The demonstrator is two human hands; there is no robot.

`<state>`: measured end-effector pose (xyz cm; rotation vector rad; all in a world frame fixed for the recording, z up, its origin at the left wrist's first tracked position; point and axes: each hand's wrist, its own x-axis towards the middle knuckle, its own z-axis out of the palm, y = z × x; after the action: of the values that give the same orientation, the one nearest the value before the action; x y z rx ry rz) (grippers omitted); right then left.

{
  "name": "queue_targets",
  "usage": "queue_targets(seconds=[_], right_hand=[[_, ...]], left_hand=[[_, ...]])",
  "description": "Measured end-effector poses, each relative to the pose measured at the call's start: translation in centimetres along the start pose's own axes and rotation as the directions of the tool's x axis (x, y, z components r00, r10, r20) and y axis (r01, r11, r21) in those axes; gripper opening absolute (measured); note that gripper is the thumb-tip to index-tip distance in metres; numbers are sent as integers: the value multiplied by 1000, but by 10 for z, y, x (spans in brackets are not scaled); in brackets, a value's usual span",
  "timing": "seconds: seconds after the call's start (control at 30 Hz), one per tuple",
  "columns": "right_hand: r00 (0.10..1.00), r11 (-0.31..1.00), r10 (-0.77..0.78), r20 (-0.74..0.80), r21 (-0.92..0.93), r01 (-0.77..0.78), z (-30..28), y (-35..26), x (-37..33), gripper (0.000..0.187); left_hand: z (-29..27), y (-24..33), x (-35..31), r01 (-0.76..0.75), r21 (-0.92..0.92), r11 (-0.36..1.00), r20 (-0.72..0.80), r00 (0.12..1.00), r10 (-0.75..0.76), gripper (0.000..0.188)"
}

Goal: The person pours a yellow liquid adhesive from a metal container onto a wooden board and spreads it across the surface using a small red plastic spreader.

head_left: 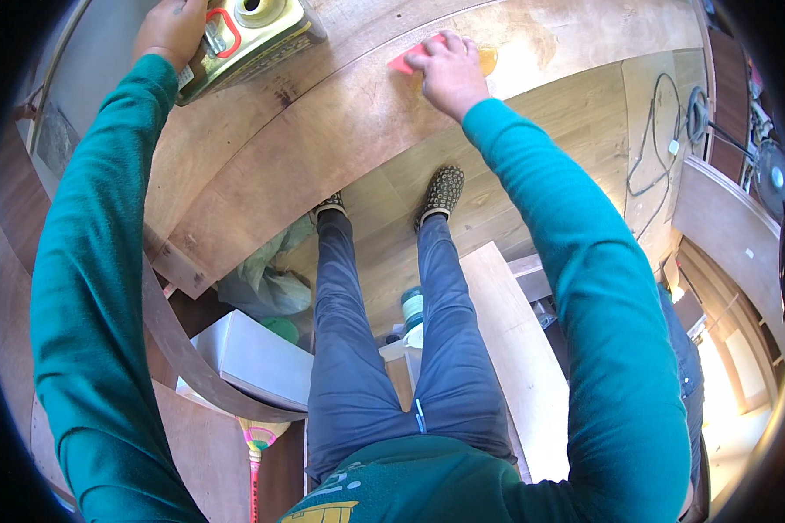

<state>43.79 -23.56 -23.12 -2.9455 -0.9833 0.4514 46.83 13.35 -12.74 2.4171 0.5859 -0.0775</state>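
At the upper left my left hand [173, 33] is closed on the edge of a rectangular metal can [275, 48]. The can has a pale round spout and a red carrying loop on top, and it stands on a curved wooden panel [358, 109]. Farther right, my right hand [449, 74] presses a flat pink piece [407, 61] against the panel, its fingers bent over it. Whether the piece is a plastic spreader or a sheet, I cannot tell. A small amber puddle [488, 59] shows just beside the right hand, and the wood around it looks wet.
A black cable [650, 174] loops over the wooden floor at right, near a fan [772, 179]. A pale board [519, 349] lies beside my legs. On the left are a white box [253, 357], a crumpled plastic sheet [266, 283] and a broom [257, 436].
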Motion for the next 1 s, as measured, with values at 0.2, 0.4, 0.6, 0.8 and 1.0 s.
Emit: queue_targets(seconds=[0.2,0.4,0.6,0.8,1.0], right_hand=[[973,997,70,219,-32,-64,-2,-6,-8,34],[954,997,-71,292,12,71,15,6,-78,26],[917,991,-70,394,-74,108,9,46,-124,35],[940,996,32,341,-84,-3,-13,86,-140,34],[997,997,60,-47,-41,-62,8,110,-111,50]], left_hand=[[-1,-6,3,-43,40,998,-15,999,44,70],[-6,8,-3,-54,63,997,17,998,53,67],[-3,-25,20,29,77,997,74,997,-35,80],[-3,-26,20,49,49,998,87,995,-53,80],[-1,-23,20,66,36,997,80,994,-69,81]])
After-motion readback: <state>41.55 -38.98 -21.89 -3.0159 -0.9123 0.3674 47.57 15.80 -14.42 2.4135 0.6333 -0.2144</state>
